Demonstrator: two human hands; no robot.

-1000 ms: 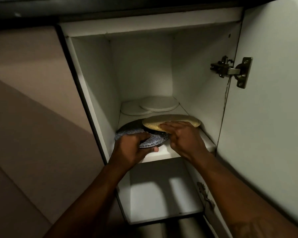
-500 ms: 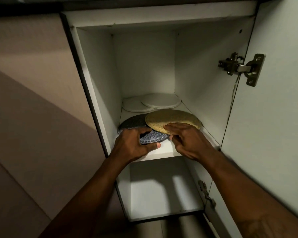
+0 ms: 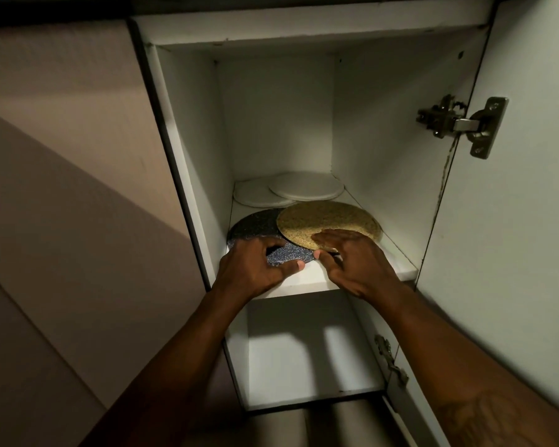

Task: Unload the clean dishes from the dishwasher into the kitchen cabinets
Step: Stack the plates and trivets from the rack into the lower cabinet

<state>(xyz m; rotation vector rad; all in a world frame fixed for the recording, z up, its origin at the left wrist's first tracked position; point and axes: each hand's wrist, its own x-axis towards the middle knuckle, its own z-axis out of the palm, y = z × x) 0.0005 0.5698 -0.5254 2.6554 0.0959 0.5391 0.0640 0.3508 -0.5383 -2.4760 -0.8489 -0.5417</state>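
Note:
A dark speckled plate [image 3: 254,229] lies on the left of the cabinet's middle shelf [image 3: 307,279]. My left hand [image 3: 255,269] grips its near edge, fingers on top and thumb along the rim. A yellow speckled plate [image 3: 326,221] lies to its right and overlaps it. My right hand [image 3: 352,256] holds that plate's near edge, fingers on top and thumb below. Behind them, two white plates [image 3: 304,188] lie flat at the back of the shelf.
The white cabinet door [image 3: 513,237] stands open on the right, with a metal hinge [image 3: 459,124] at the top and another hinge [image 3: 391,359] lower down. A lower shelf [image 3: 304,366] sits beneath. A closed cabinet front [image 3: 78,188] is on the left.
Both plates have slid further back onto the shelf and now lie flatter. My hands have followed them and stay at their near edges.

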